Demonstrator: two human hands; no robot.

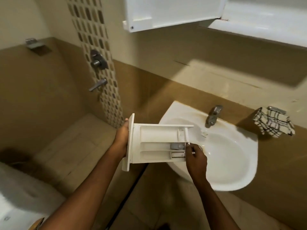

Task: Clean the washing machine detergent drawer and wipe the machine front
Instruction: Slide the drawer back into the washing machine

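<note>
A white detergent drawer [156, 143] with three compartments hangs level over the left rim of a white wash basin [232, 163]. My left hand [122, 138] grips its front panel at the left end. My right hand [196, 158] pinches the drawer's rear right edge, fingers curled round it. A grey siphon cap sits in the middle compartment. A checked cloth [273, 123] hangs on a wall holder to the right of the basin's tap [213, 116].
A white cabinet [172, 12] hangs above the basin, its door open. Shower taps [98, 61] are mounted on the mosaic strip at the left wall. A white appliance top [18, 196] shows at bottom left. Tiled floor lies below.
</note>
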